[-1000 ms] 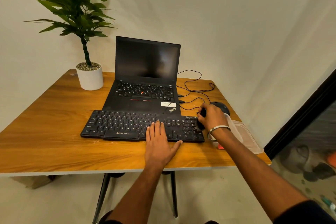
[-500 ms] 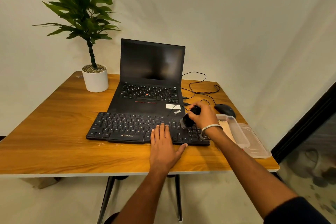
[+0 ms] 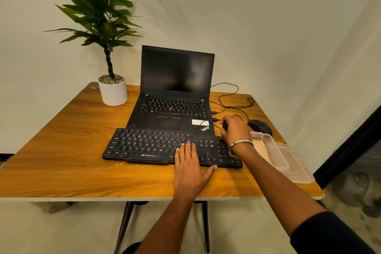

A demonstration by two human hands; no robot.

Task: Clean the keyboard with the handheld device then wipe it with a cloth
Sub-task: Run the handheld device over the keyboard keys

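A black keyboard lies on the wooden table in front of an open black laptop. My left hand rests flat on the keyboard's front right part, fingers straight. My right hand grips a small black handheld device at the keyboard's far right corner; most of the device is hidden by the fingers. A beige cloth lies in a clear plastic box just right of the keyboard.
A potted plant stands at the back left. A black mouse and looping black cables lie right of the laptop. A clear lid sits beside the box near the table's right edge.
My right hand picked up the black device from near the mouse, brought it over the keyboard's right end, then shifted it to the far right corner. The left hand stayed flat.
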